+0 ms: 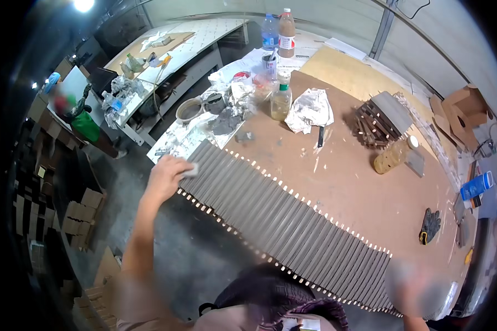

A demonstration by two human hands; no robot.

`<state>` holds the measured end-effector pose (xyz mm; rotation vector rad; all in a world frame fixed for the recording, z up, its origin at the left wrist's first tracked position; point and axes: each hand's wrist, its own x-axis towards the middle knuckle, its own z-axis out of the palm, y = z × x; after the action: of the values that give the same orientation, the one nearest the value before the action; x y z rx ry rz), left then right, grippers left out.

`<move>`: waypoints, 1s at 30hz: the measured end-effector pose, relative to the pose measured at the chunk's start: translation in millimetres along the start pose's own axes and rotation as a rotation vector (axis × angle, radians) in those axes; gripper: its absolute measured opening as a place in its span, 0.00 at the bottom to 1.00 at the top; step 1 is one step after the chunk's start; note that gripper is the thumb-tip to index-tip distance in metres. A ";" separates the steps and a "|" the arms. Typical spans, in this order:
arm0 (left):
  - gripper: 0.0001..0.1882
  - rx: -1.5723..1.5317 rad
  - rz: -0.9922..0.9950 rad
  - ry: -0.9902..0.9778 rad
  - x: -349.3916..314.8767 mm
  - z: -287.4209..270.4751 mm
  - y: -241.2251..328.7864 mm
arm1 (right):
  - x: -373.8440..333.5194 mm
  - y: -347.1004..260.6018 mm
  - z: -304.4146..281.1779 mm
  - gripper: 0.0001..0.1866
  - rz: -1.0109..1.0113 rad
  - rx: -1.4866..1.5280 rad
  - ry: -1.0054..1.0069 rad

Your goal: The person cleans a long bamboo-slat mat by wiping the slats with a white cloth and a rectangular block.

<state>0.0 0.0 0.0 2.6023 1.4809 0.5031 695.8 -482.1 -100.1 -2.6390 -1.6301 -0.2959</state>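
A long row of narrow grey slats (281, 220) with pale ends lies side by side along the near edge of the brown-topped table (348, 182). At the row's left end, my left hand (167, 177) is closed round a small light-grey block (190, 170), which is against the slats there. My right hand (413, 289) is at the right end of the row, close to the last slats. It is smeared, so neither its fingers nor anything in them can be made out.
Behind the row stand a jar with a green band (281, 102), crumpled white paper (309, 110) and a stack of slats (384, 118). A jar of yellowish liquid (395, 154) leans on the right, with a dark glove (429, 226) nearer. Another person (80, 116) stands far left.
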 end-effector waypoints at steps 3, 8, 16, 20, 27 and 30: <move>0.17 0.063 -0.072 0.080 -23.9 -16.3 -5.4 | 7.8 -19.7 -5.6 0.31 0.056 0.058 0.014; 0.19 -0.096 -0.008 0.118 -14.1 -1.7 32.4 | 32.9 -69.0 -48.7 0.21 0.001 0.044 0.049; 0.16 0.034 -0.215 0.289 -35.9 -5.5 -1.7 | 33.1 -71.8 -55.9 0.20 0.001 0.094 0.114; 0.18 0.183 -0.284 0.263 -51.7 4.4 -19.2 | 38.2 -65.9 -52.1 0.22 -0.018 0.071 0.076; 0.20 -0.004 -0.419 0.360 -68.4 5.7 12.5 | 36.0 -50.9 -45.1 0.27 0.004 -0.093 -0.084; 0.21 -0.132 -0.648 0.481 -63.6 17.6 2.8 | 30.9 -47.4 -49.3 0.29 0.031 -0.201 -0.166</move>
<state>-21.8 -54.3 -30.6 1.8052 2.1995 1.1226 659.8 -439.3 -50.0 -2.9073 -1.6856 -0.2584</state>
